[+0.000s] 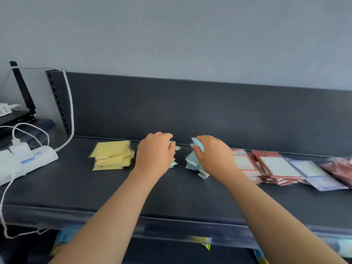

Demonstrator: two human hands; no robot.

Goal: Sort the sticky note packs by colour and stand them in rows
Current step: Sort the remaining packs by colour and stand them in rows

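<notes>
On the dark shelf (171, 191) a stack of yellow sticky note packs (112, 155) lies flat at the left. My left hand (155, 153) covers a pile of green packs (173, 162) and grips them, fingers curled over the top edge. My right hand (211, 155) pinches a blue pack (198, 144) tilted up above the blue pile (192, 162), which it partly hides. Both piles sit close to the shelf's back panel.
Red-framed packs (274, 164) and pale purple packs (312, 174) lie spread at the right. A white power strip (26, 159) with plugs and cables sits at the left end. The shelf's front edge (171, 223) runs below my forearms.
</notes>
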